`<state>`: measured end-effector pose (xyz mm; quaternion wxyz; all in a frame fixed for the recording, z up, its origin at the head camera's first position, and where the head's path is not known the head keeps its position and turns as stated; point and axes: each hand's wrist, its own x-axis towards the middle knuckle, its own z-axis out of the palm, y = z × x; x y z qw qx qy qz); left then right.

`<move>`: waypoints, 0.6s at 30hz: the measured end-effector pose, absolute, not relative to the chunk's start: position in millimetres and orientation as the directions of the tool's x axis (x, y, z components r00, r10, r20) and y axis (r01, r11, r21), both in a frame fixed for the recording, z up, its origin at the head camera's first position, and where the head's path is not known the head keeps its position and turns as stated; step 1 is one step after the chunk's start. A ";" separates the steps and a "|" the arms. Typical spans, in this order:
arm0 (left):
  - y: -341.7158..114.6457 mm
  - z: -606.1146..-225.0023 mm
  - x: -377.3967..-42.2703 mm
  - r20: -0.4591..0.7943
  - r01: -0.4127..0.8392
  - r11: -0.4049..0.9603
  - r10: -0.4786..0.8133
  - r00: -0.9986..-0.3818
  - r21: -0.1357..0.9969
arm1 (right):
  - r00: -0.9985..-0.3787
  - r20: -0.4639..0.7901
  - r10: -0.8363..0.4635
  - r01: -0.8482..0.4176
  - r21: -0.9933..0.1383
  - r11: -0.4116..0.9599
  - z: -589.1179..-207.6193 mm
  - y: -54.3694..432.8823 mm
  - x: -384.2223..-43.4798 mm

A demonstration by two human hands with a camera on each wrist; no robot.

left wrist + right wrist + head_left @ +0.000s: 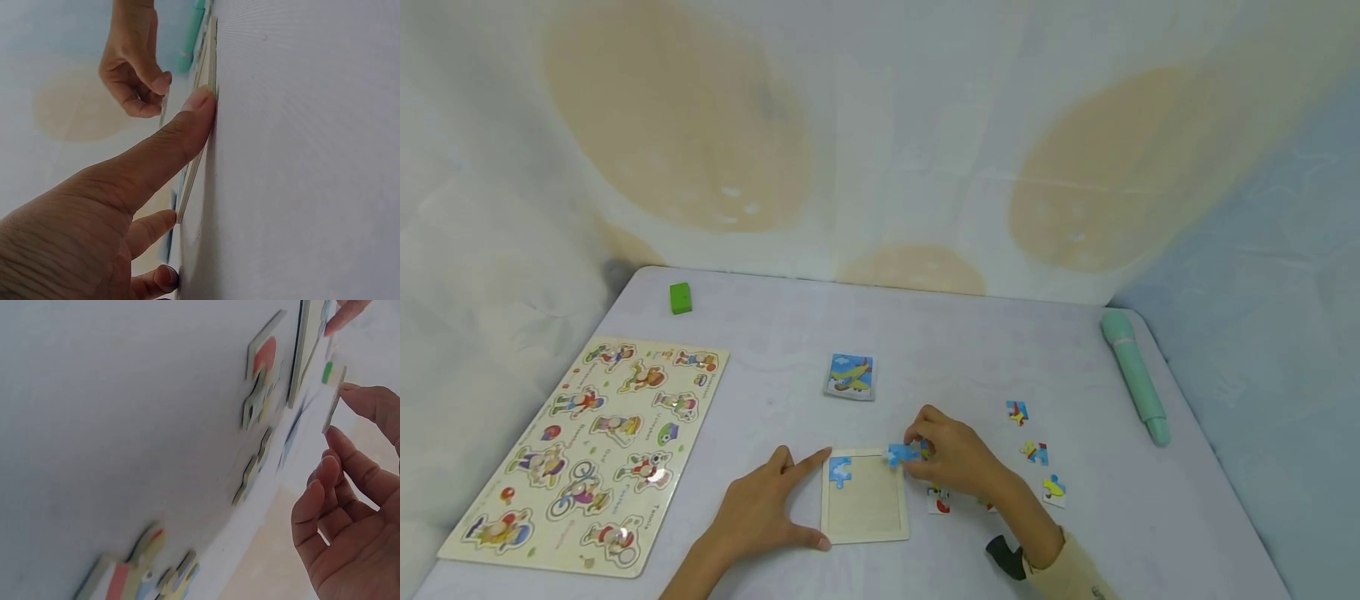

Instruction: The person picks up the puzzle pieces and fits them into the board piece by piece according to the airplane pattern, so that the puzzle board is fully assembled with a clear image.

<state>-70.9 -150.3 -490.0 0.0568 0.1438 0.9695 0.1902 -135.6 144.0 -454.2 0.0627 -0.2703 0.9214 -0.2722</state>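
Note:
My right hand [958, 458] pinches a blue jigsaw piece [901, 454] between thumb and forefinger, over the upper right corner of a square wooden puzzle tray [867, 517]. Edge-on in the right wrist view, that piece [335, 403] is held above the table. One blue and white piece [839, 472] lies in the tray's upper left corner. At the tray's left side, my left hand [760, 504] is spread, its forefinger at the top corner and its thumb [187, 119] against the lower edge. Partly hidden by the right hand, a piece with red [938, 500] lies beside the tray.
Several loose pieces [1035, 452] lie to the right. Behind the tray is a small aeroplane picture [851, 377]. A large board of sports figures [651, 508] covers the left side, with a green block [681, 298] beyond. A teal microphone-shaped stick [1137, 375] lies far right.

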 end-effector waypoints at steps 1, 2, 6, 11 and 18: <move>-150.2 -489.9 -70.9 -0.055 0.257 0.885 0.301 -0.952 0.387 | -0.844 0.032 -0.535 -0.465 -0.539 0.702 -454.2 142.8 -135.0; -150.1 -489.6 -70.8 -0.056 0.257 0.885 0.301 -0.952 0.388 | -0.840 0.033 -0.541 -0.470 -0.542 0.696 -454.2 141.6 -134.6; -150.2 -488.2 -70.5 -0.060 0.253 0.885 0.299 -0.952 0.391 | -0.815 0.027 -0.579 -0.498 -0.542 0.676 -453.2 136.7 -133.5; -150.1 -487.3 -70.9 -0.067 0.246 0.886 0.294 -0.954 0.393 | -0.796 0.009 -0.606 -0.519 -0.525 0.674 -451.2 129.9 -132.4; -149.5 -488.7 -71.6 -0.076 0.240 0.889 0.291 -0.954 0.391 | -0.782 0.013 -0.623 -0.543 -0.505 0.671 -452.4 121.9 -130.6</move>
